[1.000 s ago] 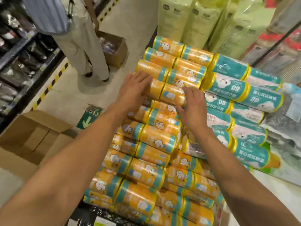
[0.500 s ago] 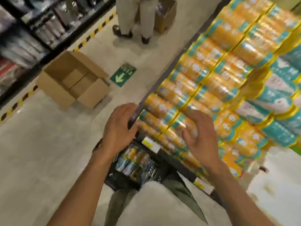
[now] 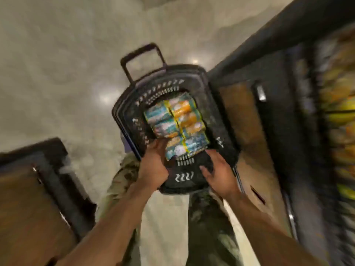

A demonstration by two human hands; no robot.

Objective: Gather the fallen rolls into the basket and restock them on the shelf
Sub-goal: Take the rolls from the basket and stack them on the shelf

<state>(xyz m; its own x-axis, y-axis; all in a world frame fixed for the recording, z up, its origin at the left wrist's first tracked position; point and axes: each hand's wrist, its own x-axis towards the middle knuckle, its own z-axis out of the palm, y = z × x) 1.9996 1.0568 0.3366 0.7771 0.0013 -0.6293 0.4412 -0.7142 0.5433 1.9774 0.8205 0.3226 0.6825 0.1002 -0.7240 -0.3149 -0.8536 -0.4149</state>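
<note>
Restocking step. My left grip (image 3: 153, 166) at rolls (image 3: 176, 123) in basket (image 3: 223, 120), hold unclear; right grip (image 3: 218, 174) released. Next: grasp one, lift to shelf (image 3: 307, 73).

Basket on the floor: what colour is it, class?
The basket is black; the head view shows it best.

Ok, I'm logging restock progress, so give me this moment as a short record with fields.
basket: black, on the floor beside the shelf, pull handle at far end
rolls: orange and teal, packed in rows inside the basket
left hand: at the near-left rolls, grip too blurred to tell
right hand: fingers spread over the near wall, holding nothing
</note>
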